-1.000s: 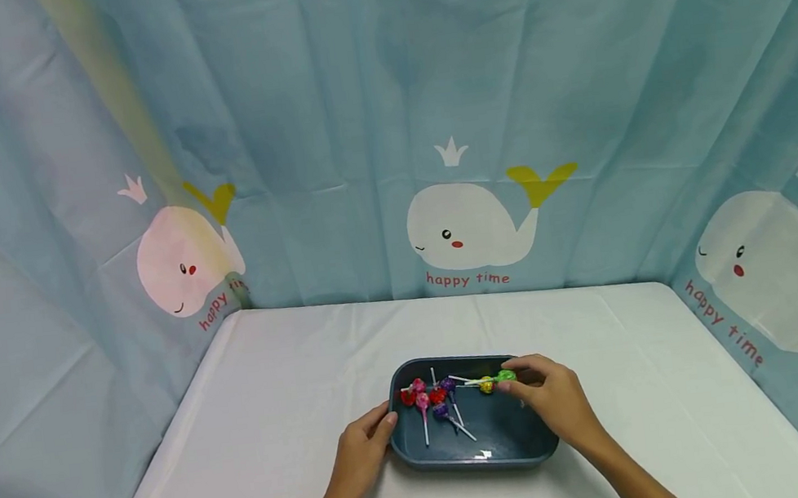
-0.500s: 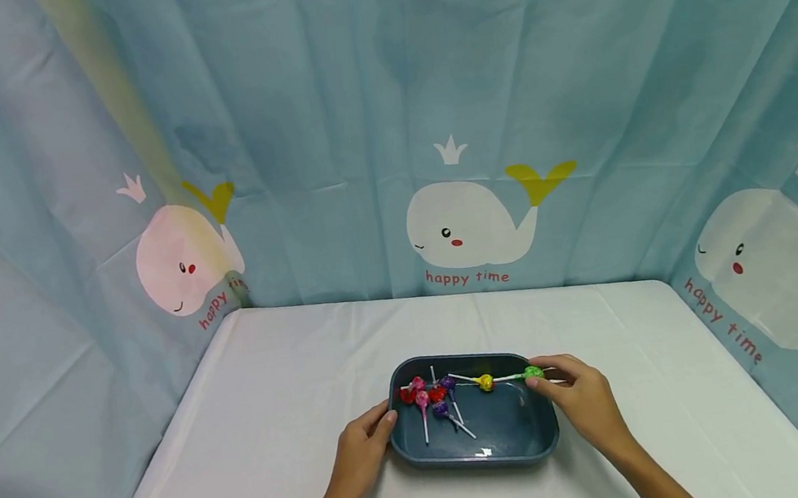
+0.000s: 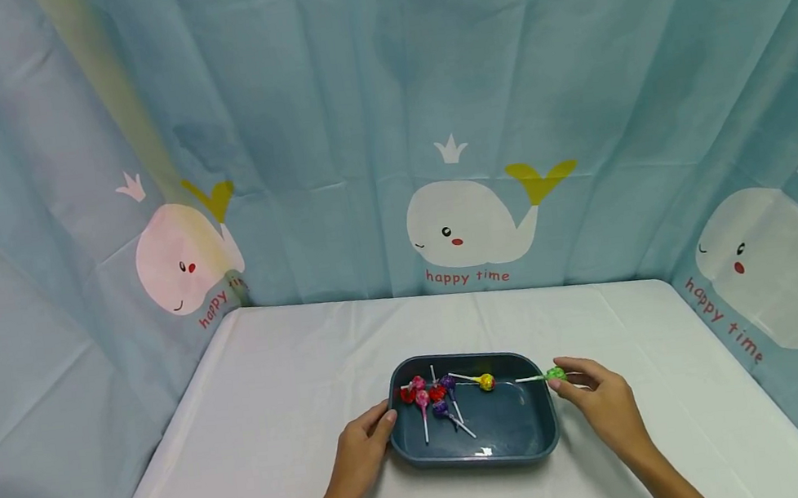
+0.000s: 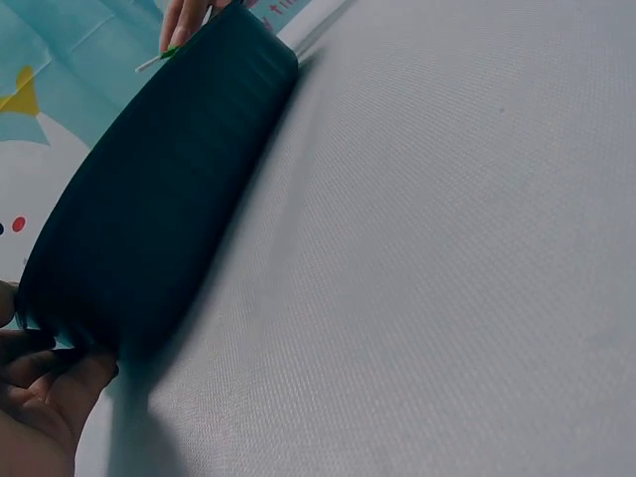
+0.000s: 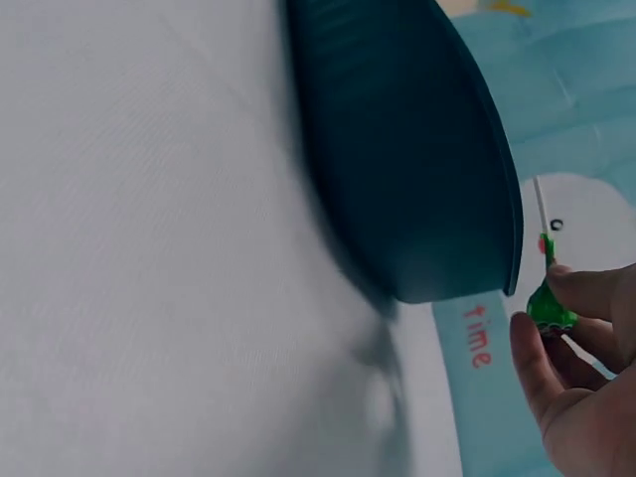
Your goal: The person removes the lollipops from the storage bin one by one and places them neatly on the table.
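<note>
My left hand (image 3: 361, 449) grips the left end of a dark blue-grey plastic tray (image 3: 509, 434), thumb at the rim and fingers against the outer wall in the left wrist view. A green-wrapped lollipop (image 3: 557, 375) is pinched by its candy head in my right hand (image 3: 606, 404), above the tray's right end. Its white stick points left, back over the rim. In the right wrist view the green lollipop (image 5: 552, 310) sits between thumb and fingers, beside the tray wall (image 5: 417, 179). Inside the tray lies a yellow lollipop (image 3: 486, 382), with its stick toward the left.
Red, pink and purple lollipops cluster in the tray's left half, among them a pink lollipop (image 3: 422, 399) and a purple lollipop (image 3: 441, 409). A white cloth covers the table (image 3: 295, 376). Blue curtains with whale prints (image 3: 470, 224) hang behind and at both sides.
My right hand has moved right with the green lollipop, from above the yellow one to past the tray's right rim. The left hand and tray have stayed in place.
</note>
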{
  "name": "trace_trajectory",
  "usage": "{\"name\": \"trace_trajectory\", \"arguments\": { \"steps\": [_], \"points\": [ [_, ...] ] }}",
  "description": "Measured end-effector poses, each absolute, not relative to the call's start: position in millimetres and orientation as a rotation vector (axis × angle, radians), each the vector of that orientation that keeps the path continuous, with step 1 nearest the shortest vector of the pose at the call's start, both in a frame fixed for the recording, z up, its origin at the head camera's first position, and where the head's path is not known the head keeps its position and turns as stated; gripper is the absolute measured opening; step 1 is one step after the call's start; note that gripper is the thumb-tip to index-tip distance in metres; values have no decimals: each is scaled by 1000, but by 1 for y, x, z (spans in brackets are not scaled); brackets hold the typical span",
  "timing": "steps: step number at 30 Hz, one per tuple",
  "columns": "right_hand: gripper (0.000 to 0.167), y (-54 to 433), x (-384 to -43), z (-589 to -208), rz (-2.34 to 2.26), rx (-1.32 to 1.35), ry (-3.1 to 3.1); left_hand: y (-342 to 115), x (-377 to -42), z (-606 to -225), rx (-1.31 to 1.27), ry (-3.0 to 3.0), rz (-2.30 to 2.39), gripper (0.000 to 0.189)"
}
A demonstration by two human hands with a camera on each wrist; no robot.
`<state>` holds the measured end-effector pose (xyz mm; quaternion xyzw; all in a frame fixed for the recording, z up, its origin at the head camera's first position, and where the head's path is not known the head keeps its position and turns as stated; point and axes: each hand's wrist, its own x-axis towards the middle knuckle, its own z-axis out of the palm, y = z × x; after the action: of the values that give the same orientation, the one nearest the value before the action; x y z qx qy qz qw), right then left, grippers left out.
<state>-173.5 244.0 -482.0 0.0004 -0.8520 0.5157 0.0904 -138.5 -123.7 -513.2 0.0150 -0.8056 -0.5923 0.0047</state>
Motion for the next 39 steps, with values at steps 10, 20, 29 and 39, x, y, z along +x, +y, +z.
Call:
{"name": "trace_trajectory", "arguments": {
  "steps": [10,20,29,39],
  "points": [
    [48,265,-171,-487,1489,-110,-2580,-125,-141,-517,51,-2536,-1827,49],
    [50,291,-170,-496,1389,-217,-2664,-125,-141,-517,34,-2548,-1825,49],
    [48,307,-173,-504,1259,-291,-2772,-125,-140,-516,51,-2552,-1825,49],
    [46,319,-180,-510,1190,-266,-2830,-124,-138,-515,34,-2523,-1867,50]
  ]
}}
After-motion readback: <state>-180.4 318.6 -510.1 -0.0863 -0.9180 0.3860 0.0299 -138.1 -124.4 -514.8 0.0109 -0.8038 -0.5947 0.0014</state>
